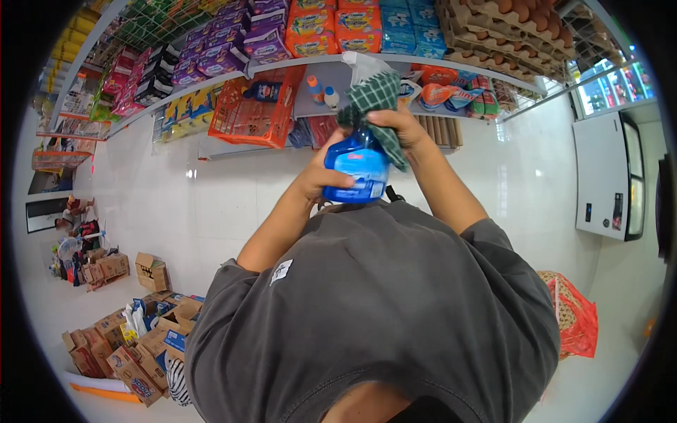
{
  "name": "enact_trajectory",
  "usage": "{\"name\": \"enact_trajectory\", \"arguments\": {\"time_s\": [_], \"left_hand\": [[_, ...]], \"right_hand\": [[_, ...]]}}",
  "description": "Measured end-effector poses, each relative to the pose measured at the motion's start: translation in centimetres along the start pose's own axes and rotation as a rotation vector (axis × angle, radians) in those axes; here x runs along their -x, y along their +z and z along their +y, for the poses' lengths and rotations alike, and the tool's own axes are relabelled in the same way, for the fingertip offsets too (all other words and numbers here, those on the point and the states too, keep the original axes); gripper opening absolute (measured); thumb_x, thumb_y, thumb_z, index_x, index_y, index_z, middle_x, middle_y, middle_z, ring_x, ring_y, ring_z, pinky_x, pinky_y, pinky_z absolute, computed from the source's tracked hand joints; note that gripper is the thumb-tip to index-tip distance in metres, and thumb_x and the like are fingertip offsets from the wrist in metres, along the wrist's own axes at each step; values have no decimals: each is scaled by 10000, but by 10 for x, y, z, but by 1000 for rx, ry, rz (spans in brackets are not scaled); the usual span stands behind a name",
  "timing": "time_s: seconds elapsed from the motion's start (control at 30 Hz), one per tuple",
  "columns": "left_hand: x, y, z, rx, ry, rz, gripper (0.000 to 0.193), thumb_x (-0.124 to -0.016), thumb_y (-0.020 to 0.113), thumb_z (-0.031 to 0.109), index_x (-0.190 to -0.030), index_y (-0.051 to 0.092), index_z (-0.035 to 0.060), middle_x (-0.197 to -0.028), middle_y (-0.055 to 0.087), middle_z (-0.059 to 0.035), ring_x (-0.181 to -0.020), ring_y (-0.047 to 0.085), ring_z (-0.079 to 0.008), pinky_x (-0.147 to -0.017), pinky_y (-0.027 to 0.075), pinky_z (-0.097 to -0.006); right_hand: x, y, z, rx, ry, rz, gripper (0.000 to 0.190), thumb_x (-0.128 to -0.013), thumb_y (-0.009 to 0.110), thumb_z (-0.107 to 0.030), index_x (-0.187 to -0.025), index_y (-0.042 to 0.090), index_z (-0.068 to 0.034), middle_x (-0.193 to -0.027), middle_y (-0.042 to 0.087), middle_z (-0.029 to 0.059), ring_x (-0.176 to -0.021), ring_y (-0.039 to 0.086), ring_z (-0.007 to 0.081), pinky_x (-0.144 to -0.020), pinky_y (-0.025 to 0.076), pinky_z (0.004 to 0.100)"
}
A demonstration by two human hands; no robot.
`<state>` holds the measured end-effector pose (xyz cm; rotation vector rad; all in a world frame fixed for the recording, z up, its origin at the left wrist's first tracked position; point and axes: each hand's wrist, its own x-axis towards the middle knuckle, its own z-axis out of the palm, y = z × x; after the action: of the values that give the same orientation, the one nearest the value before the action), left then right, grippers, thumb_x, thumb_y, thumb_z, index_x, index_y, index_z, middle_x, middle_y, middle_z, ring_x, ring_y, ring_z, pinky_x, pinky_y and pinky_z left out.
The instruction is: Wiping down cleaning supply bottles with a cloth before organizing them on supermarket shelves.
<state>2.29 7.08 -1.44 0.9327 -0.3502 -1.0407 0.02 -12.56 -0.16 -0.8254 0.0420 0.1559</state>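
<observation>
A blue plastic spray bottle [359,172] with a white trigger head [365,66] is held upright in front of my chest. My left hand [330,169] grips its body, thumb across the label. Around the bottle's neck and upper part lies a green-and-white checked cloth [375,95], which my right hand [396,124] clasps; part of the cloth hangs down beside the bottle. Just beyond, on the lower shelf [341,112], stand two small bottles [322,94]. An orange plastic basket [251,135] to their left holds a dark blue bottle [266,91].
Packaged goods [267,45] and egg trays [508,45] fill the upper shelf, whose metal edge [312,62] runs across the front. A white freezer [603,174] stands right; cardboard boxes [135,365] lie on the floor at left. A person [69,222] is far left.
</observation>
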Motion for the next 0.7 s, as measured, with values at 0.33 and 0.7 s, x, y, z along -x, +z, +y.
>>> {"name": "enact_trajectory", "arguments": {"time_s": [0.33, 0.7], "left_hand": [[19, -15, 2, -40, 125, 334, 871, -579, 655, -32, -1401, 373, 38, -1268, 510, -158, -1032, 616, -249, -892, 512, -360], [10, -20, 13, -95, 489, 391, 952, -497, 623, 11, -1402, 329, 35, -1284, 490, -121, -1155, 519, -251, -988, 434, -345]], "right_hand": [[-25, 14, 32, 215, -61, 210, 456, -781, 739, -192, -1161, 568, -7, -1016, 669, 119, -935, 646, 200, -817, 525, 332], [-26, 17, 65, 106, 254, 281, 538, -955, 517, -490, -1262, 539, -49, -1208, 602, 140, -1105, 600, 232, -959, 482, 394]]}}
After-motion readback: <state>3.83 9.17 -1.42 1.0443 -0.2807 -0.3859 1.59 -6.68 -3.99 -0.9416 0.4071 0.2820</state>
